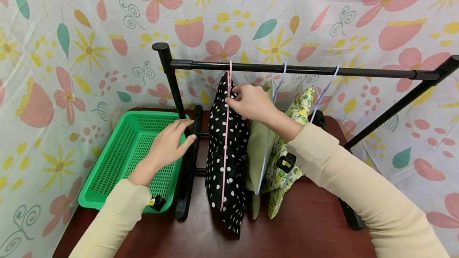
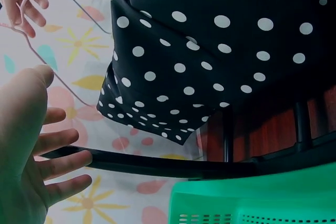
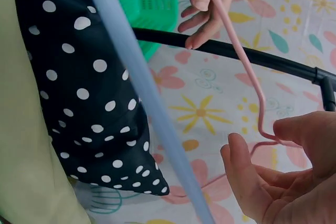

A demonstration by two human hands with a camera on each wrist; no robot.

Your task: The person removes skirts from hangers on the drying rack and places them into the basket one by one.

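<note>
Plainly, we have a dark counter (image 1: 305,226) bearing a black rack (image 1: 256,67), a green basket (image 1: 102,160) at left. From the rack hang a black dotted cloth (image 1: 234,162), a green cloth (image 1: 259,150) and a leafy cloth (image 1: 301,104), the first on a pink hanger (image 1: 225,150). Our left grip (image 1: 166,142), fingers spread, is near the rack's post; our right grip (image 1: 254,102), thumb and forefinger apart, is at that hanger's neck.

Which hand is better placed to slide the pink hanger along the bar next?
Right, likely: the right hand is at the top of the pink hanger, just below the bar; the left hand sits apart, near the rack's post.
</note>
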